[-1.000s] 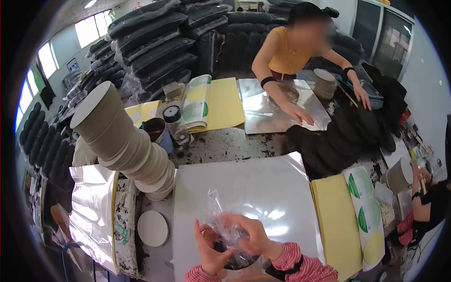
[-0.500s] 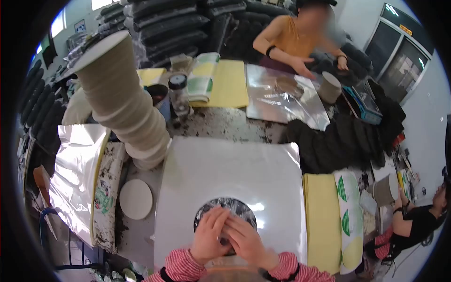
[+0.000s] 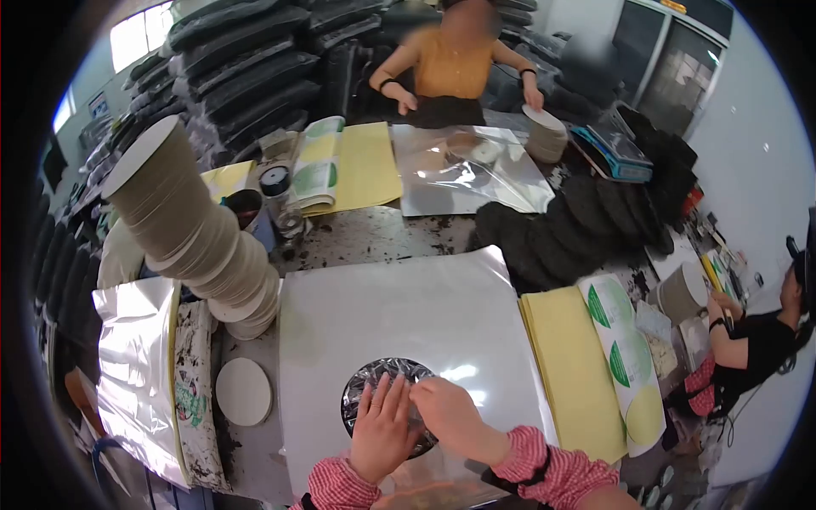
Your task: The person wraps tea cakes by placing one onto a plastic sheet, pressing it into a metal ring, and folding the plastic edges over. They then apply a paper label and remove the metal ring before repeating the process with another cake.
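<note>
A round black disc (image 3: pixel 355 398) with wrinkled, shiny clear film over it lies on a large glossy silver sheet (image 3: pixel 374 306) in front of me. My left hand (image 3: pixel 382 433) rests flat on the disc, fingers stretched out and slightly apart. Beside it, my right hand (image 3: pixel 455 416) is at the disc's right side, with its fingers curled in. What those fingers hold, if anything, is hidden. Left of the sheet lies a single pale round disc (image 3: pixel 244 392).
A tall leaning stack of pale discs (image 3: pixel 183 225) stands at left. Dark round slabs (image 3: pixel 586 225) lie at back right, beyond yellow sheets (image 3: pixel 568 374). A co-worker (image 3: pixel 455 64) faces me across the table, touching a shorter disc stack (image 3: pixel 546 136). Another person (image 3: pixel 752 340) is at right.
My hands, earlier overlapped on the disc, have moved apart; the left lies flatter and the right has curled its fingers. The view has shifted. The co-worker's hand now touches the short stack.
</note>
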Tool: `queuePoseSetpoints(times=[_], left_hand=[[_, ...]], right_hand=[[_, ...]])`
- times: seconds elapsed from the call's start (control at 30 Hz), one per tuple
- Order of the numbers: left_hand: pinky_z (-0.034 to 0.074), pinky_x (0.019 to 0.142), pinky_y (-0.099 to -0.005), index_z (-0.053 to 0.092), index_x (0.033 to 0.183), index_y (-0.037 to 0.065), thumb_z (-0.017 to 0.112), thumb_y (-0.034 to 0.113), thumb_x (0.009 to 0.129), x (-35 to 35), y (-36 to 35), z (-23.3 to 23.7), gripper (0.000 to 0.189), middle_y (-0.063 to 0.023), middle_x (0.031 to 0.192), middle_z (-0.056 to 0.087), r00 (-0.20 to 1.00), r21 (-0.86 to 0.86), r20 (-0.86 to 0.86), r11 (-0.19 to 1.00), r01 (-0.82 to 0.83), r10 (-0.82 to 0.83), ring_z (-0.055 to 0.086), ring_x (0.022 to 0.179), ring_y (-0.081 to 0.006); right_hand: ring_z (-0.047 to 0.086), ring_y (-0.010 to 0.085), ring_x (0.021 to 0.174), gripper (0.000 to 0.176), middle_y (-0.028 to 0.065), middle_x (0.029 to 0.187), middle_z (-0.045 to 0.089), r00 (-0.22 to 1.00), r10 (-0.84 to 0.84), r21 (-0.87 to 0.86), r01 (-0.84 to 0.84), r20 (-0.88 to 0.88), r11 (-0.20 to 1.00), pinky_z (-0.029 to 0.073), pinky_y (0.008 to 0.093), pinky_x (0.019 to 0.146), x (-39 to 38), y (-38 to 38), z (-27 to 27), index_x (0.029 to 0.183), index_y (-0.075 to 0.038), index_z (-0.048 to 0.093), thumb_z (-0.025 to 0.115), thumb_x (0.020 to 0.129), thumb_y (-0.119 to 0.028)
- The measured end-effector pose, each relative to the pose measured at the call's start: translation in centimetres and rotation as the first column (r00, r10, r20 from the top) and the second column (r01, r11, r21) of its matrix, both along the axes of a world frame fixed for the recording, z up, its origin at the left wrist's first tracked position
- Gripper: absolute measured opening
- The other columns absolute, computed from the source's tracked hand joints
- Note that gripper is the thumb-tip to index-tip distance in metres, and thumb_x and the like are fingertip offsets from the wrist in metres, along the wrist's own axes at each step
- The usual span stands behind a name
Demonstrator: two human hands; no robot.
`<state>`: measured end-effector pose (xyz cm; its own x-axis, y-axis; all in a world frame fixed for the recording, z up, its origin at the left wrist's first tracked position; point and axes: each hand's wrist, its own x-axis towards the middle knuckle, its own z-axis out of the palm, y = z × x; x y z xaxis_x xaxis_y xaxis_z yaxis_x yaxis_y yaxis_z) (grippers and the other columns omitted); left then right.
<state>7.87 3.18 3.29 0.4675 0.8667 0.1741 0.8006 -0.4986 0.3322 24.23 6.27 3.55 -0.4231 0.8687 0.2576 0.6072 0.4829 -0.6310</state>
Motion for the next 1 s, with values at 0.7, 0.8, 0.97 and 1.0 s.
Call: queuePoseSetpoints(times=[0.7, 0.8, 0.97, 1.0], left_hand=[[0.013, 0.118, -0.0567, 0.035, 0.141, -0.014, 0.067, 0.033, 0.078, 1.7, 2.9, 0.7, 0.085, -0.0287, 0.153, 0.031, 0.996, -0.124, -0.083, 0.992, 0.030, -0.040, 0.023, 0.144, -0.0468], [0.015, 0.121, -0.0506, 0.037, 0.145, -0.008, 0.060, 0.034, 0.086, 1.8, 3.0, 0.9, 0.076, -0.0236, 0.154, 0.033, 0.992, -0.011, -0.117, 0.998, 0.055, -0.056, 0.023, 0.146, -0.0394], [0.014, 0.118, -0.0567, 0.038, 0.141, -0.011, 0.070, 0.040, 0.080, 0.9, 2.7, -1.2, 0.085, -0.0274, 0.152, 0.032, 0.999, -0.014, -0.042, 1.000, -0.007, 0.007, 0.024, 0.144, -0.0454], [0.013, 0.118, -0.0573, 0.037, 0.143, -0.011, 0.069, 0.041, 0.081, 1.5, 2.4, -0.6, 0.087, -0.0282, 0.153, 0.031, 0.996, -0.019, 0.045, 0.997, -0.070, 0.071, 0.023, 0.144, -0.0467]], right_hand=[[0.071, 0.0280, 0.083, 0.019, 0.0122, 0.095, 0.072, 0.390, -0.921, 0.367, 0.854, 0.019, 0.369, 0.056, 0.0363, 0.073, 35.8, -7.4, -7.8, 0.101, -0.004, 0.071, 0.069, 0.083, -0.005], [0.068, 0.0168, 0.081, 0.016, 0.0106, 0.095, 0.073, 0.257, -0.949, -0.203, 0.935, -0.182, 0.292, 0.053, 0.0301, 0.071, 38.0, -8.2, -2.7, 0.102, 0.000, 0.070, 0.066, 0.086, -0.003], [0.061, 0.0236, 0.102, 0.047, 0.0138, 0.122, 0.061, -0.175, -0.547, -0.090, 0.980, -0.819, -0.179, 0.051, 0.0354, 0.079, 50.1, -14.1, 2.6, 0.129, 0.004, 0.053, 0.050, 0.101, -0.034], [0.062, 0.0232, 0.100, 0.054, 0.0131, 0.123, 0.060, -0.168, -0.685, -0.086, 0.985, -0.709, -0.153, 0.053, 0.0328, 0.069, 45.9, -12.8, 4.5, 0.137, 0.000, 0.050, 0.051, 0.101, -0.040]])
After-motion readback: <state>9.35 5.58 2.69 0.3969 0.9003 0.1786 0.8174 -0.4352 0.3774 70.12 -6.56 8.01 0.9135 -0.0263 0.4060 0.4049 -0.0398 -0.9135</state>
